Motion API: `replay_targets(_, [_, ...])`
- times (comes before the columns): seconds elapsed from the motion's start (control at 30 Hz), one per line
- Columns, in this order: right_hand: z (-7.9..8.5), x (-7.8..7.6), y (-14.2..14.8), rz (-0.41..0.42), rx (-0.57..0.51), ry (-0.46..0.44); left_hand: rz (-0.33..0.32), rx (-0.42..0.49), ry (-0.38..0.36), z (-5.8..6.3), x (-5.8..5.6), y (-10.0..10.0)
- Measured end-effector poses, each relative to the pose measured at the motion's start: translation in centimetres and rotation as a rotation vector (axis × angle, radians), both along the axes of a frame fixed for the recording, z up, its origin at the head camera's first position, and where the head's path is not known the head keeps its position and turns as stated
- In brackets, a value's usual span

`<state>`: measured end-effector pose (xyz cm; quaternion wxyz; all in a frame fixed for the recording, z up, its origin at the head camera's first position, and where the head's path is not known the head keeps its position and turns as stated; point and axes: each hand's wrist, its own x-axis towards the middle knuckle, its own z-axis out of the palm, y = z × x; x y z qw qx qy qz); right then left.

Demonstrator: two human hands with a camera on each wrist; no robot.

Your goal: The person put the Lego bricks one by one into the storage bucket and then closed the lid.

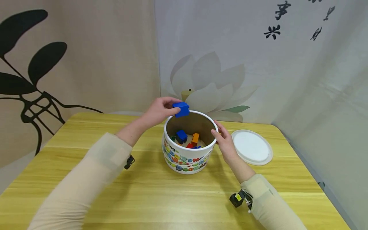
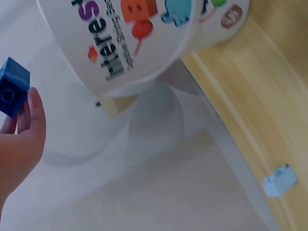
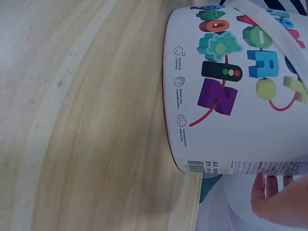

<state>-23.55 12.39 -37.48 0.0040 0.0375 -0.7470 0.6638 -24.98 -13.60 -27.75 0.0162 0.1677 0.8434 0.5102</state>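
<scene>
**Blue brick held over the bucket's rim**

The left hand [image 1: 157,112] pinched a blue plastic building brick [image 1: 181,109] just above the far-left rim of the round white printed toy bucket [image 1: 187,157], directly over its open mouth. The right hand [image 1: 225,143] curled its fingers on the bucket's right rim, steadying it on the yellow wooden bench [image 1: 149,188]. A white round lid [image 1: 251,147] lay to the right.
</scene>
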Motion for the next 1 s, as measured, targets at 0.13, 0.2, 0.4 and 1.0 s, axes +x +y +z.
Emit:
replay_targets(0.13, [-0.1, 0.0, 0.0, 0.005, -0.002, -0.002, -0.033, -0.046, 0.014, -0.2, 0.1, 1.1])
replay_targets(0.2, [-0.1, 0.0, 0.0, 0.005, -0.001, -0.002, -0.056, -0.069, 0.024, -0.4, 0.1, 1.5])
replay_targets(0.4, [-0.1, 0.0, 0.0, -0.001, -0.007, 0.003, -0.15, -0.081, 0.052, -0.9, 0.3, 1.8])
replay_targets(1.0, [0.0, -0.2, 0.0, -0.004, 0.019, 0.023, 0.295, -0.043, 0.011, -6.1, -3.3, -7.8])
